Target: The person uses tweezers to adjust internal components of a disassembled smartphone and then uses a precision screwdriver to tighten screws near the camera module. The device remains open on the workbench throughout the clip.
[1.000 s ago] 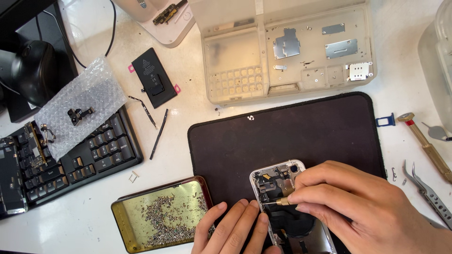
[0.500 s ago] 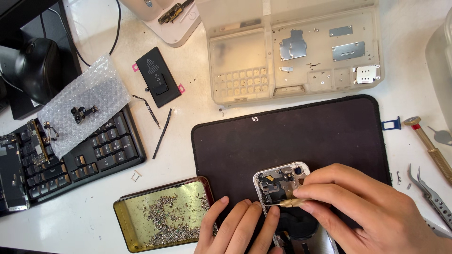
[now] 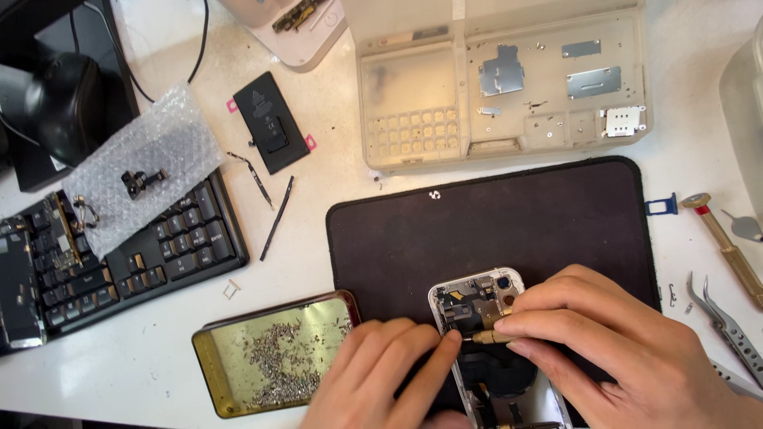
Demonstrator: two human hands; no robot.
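An opened phone body (image 3: 477, 306) with a silver frame lies on a black work mat (image 3: 509, 222) near the front edge. My right hand (image 3: 628, 349) pinches a small brass-handled screwdriver (image 3: 491, 337), its tip pointing left into the phone's upper part. My left hand (image 3: 381, 373) rests flat beside the phone, fingertips pressing on its left edge. The phone's lower half is hidden under both hands.
A yellowish tray of tiny screws (image 3: 274, 361) sits left of my hands. A black keyboard (image 3: 119, 254) with bubble wrap (image 3: 143, 171), a black battery (image 3: 270, 121) and thin strips lie left. A clear parts organiser (image 3: 501, 79) stands behind the mat. Tweezers (image 3: 727, 326) and another screwdriver (image 3: 727, 250) lie right.
The view has shifted slightly, so the phone and both hands sit a little higher in frame. The hands keep the same hold on phone and screwdriver.
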